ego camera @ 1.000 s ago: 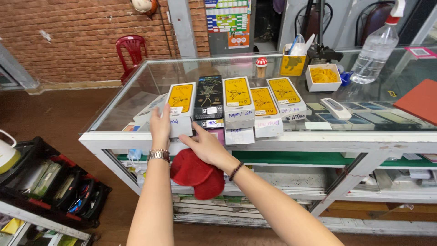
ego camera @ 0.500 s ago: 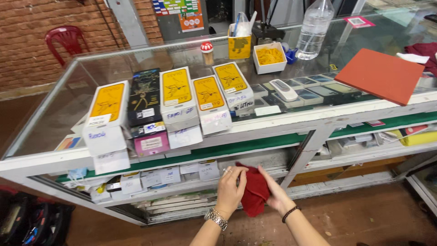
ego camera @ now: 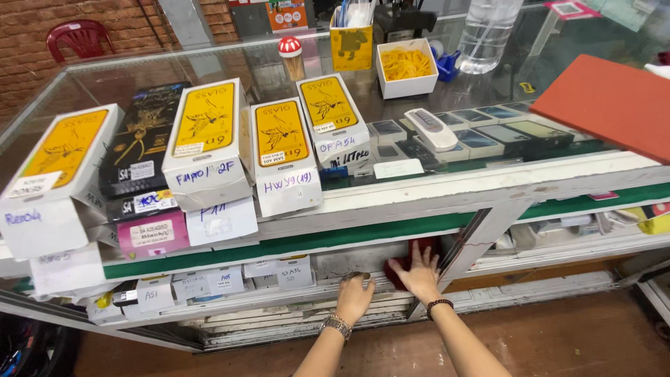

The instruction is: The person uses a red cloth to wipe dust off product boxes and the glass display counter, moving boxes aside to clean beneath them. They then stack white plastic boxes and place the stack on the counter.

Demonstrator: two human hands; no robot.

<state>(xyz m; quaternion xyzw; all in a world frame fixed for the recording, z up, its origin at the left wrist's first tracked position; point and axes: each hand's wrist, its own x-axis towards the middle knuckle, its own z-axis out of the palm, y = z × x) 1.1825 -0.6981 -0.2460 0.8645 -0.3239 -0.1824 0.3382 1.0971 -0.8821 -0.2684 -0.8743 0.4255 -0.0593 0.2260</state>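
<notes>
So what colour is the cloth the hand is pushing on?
Red. The cloth sits under the right hand, seen from the head camera.

We are in a small shop, one that seems to sell phone accessories. Before us stands a glass-topped display bench point(ego camera: 488, 183) with a white frame, and phones point(ego camera: 488, 136) lie in rows under its glass. On top sit stacked white boxes with yellow faces point(ego camera: 207, 143) bearing handwritten labels, more small labelled boxes point(ego camera: 188, 285) fill the shelf below, and a brick wall point(ego camera: 28, 28) and a red plastic chair point(ego camera: 77, 38) stand behind.
</notes>
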